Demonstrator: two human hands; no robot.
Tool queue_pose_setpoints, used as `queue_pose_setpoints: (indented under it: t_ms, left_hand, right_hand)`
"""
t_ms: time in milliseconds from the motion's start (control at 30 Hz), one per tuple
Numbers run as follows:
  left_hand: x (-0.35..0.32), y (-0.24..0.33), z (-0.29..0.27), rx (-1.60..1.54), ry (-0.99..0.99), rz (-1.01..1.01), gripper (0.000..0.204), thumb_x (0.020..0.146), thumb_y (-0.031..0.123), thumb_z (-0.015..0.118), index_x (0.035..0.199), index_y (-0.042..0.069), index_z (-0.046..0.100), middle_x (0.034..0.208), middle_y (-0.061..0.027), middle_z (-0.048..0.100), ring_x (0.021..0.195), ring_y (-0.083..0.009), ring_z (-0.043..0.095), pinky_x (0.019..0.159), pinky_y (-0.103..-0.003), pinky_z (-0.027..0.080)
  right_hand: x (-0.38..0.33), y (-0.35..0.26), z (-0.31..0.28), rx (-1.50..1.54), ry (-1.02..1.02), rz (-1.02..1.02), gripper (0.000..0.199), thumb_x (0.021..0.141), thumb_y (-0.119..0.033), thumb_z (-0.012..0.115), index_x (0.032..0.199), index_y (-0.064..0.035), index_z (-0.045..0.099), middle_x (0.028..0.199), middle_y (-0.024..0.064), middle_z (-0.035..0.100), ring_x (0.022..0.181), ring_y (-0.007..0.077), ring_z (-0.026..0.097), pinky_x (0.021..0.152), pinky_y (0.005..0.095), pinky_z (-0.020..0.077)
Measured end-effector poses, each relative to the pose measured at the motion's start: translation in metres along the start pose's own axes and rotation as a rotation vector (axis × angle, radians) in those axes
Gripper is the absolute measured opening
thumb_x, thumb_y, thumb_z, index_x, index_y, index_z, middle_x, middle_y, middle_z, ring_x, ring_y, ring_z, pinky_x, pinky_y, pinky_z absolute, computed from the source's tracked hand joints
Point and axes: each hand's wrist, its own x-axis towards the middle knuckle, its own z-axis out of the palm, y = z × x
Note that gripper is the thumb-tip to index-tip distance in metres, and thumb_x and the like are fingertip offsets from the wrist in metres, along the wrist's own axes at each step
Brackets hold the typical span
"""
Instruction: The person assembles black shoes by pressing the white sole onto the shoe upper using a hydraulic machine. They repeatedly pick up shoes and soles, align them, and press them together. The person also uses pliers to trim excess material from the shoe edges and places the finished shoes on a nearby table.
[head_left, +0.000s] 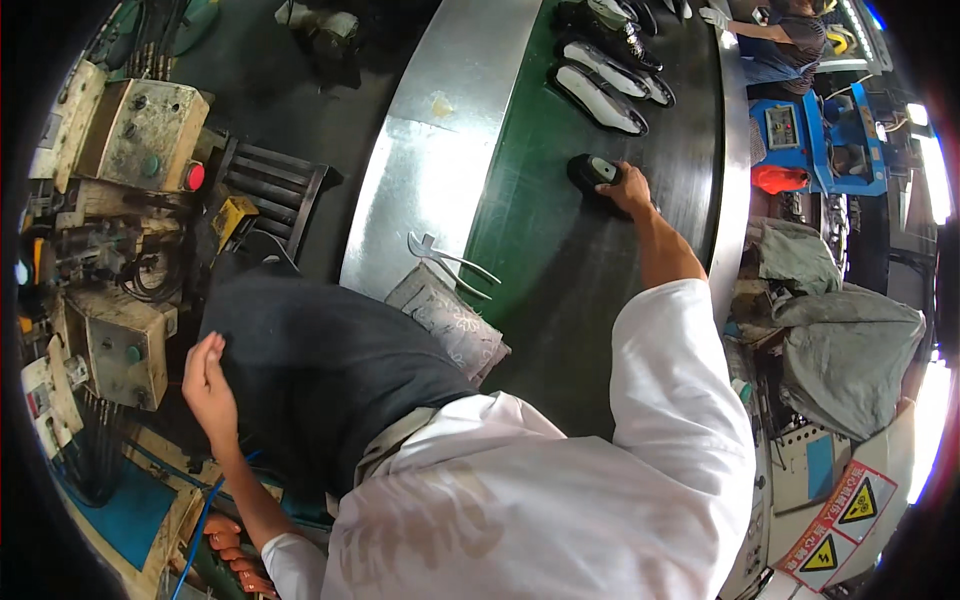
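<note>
My right hand point(626, 188) reaches out over the dark conveyor belt point(560, 290), its fingers closed on the end of a black shoe point(590, 172); a pale oval patch shows on the shoe's upper side. My left hand point(210, 385) hangs beside my dark trousers, fingers loosely extended with nothing in them. Close to my body, metal pincers point(440, 262) rest on a patterned cloth bundle point(450, 320) at the belt's near metal edge. Farther up the belt lie several black shoes with pale insides point(603, 100).
A metal rail point(430, 140) borders the belt on the left. Left of me stand a worn control box point(140, 130) with a red button and a dark slatted stool point(270, 190). Grey cloth point(850, 350) covers machinery on the right. A co-worker point(785, 45) stands across the belt.
</note>
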Motion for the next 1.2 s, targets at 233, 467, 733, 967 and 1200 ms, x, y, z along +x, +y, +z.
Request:
queue_pose_setpoints:
  t_ms: [233,467,733,967,1200]
  left_hand:
    - [0.001,0.062,0.109,-0.314,-0.141,0.127,0.023,0.108,-0.002,0.055,0.122,-0.006,0.073,0.115,-0.0159,0.076,0.106,-0.0255,0.076,0.097,-0.035,0.06]
    - [0.007,0.093,0.133,-0.73,-0.325,0.021,0.035,0.109,0.003,0.06,0.143,-0.001,0.065,0.123,-0.0165,0.075,0.111,-0.0247,0.075,0.101,-0.036,0.058]
    - [0.064,0.105,0.066,-1.073,-0.095,0.115,0.082,0.095,0.014,0.084,0.165,0.008,0.041,0.144,-0.0151,0.063,0.125,-0.0196,0.062,0.11,-0.035,0.05]
    - [-0.027,0.019,0.042,-0.653,0.489,-0.122,0.047,0.099,0.018,0.08,0.138,-0.002,0.064,0.126,-0.0135,0.073,0.117,-0.0198,0.068,0.104,-0.035,0.053]
    - [-0.051,0.0,0.017,-0.478,0.54,-0.016,0.034,0.108,0.015,0.065,0.135,-0.004,0.068,0.13,-0.0212,0.075,0.121,-0.0297,0.072,0.104,-0.038,0.055]
  right_hand:
    - [-0.101,-0.027,0.027,0.567,0.151,0.525,0.091,0.079,-0.063,0.089,0.133,0.0076,0.069,0.125,0.023,0.076,0.116,0.036,0.073,0.103,0.0445,0.0554]
    - [-0.128,-0.162,0.014,1.892,-0.476,0.405,0.067,0.098,-0.062,0.075,0.134,-0.0052,0.069,0.12,0.0137,0.076,0.104,0.0283,0.074,0.097,0.0443,0.0608]
    - [-0.186,-0.492,-0.022,1.81,-1.309,-0.108,0.076,0.104,-0.071,0.056,0.149,-0.01,0.062,0.134,0.0153,0.073,0.112,0.0318,0.075,0.098,0.0505,0.0636]
    - [-0.255,-0.58,-0.027,0.961,-0.728,-0.953,0.088,0.101,-0.047,0.075,0.162,0.0056,0.04,0.156,0.0249,0.056,0.143,0.0363,0.058,0.118,0.0447,0.0474]
    - [-0.276,-0.604,-0.052,0.743,-0.428,-1.149,0.051,0.108,-0.025,0.067,0.141,0.0134,0.06,0.122,0.0352,0.072,0.115,0.0477,0.073,0.099,0.0483,0.0576]
